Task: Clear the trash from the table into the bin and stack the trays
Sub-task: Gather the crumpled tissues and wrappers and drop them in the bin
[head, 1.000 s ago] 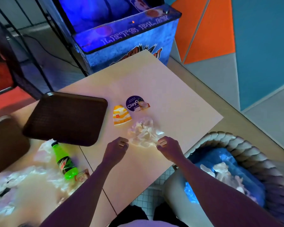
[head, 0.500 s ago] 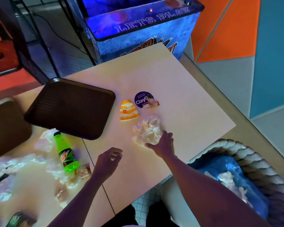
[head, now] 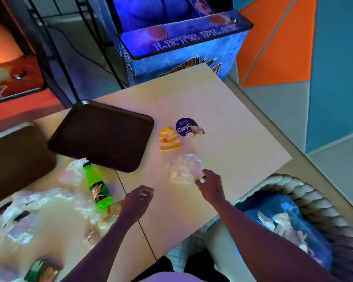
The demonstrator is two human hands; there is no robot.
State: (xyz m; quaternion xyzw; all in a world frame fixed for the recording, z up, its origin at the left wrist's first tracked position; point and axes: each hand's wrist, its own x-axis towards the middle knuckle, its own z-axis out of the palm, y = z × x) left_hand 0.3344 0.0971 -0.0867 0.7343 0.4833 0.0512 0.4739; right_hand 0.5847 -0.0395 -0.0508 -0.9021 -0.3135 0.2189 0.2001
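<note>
Crumpled clear plastic wrap (head: 184,168) is pinched at its near edge by my right hand (head: 210,185). My left hand (head: 138,201) hovers loosely curled and empty over the table (head: 222,110).

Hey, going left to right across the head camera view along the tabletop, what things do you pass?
Left tray → green bottle → second tray → left hand → striped carton → round sticker → right hand pinching the crumpled wrapper → bin.
</note>
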